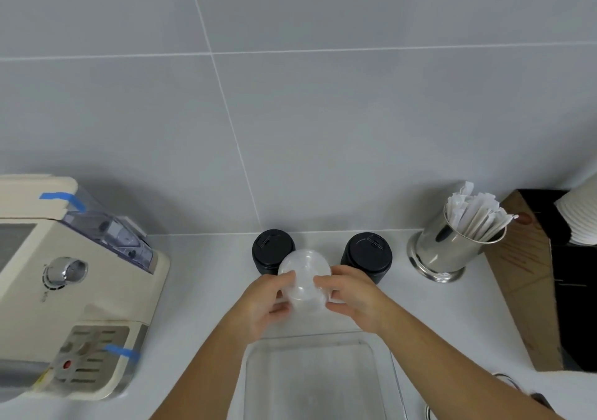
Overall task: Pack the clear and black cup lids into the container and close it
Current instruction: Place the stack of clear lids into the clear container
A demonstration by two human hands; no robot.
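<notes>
A matte black lid stack (273,251) stands left. The left hand (263,303) and right hand (352,300) each curl a grip round the glossy clear lid stack (305,282), above the clear rectangular container (318,377). Another black lid stack (366,256) stands right, on the white surface (200,290) below a grey tiled wall (290,96).

Clear lid stack (305,279): translucent, round, tilted toward camera, just behind the container's far rim. Container (318,384): clear, rectangular, open. Two black lid stacks, upright, behind it: left black stack (272,249) and right black stack (368,253) flank the clear stack.
</notes>
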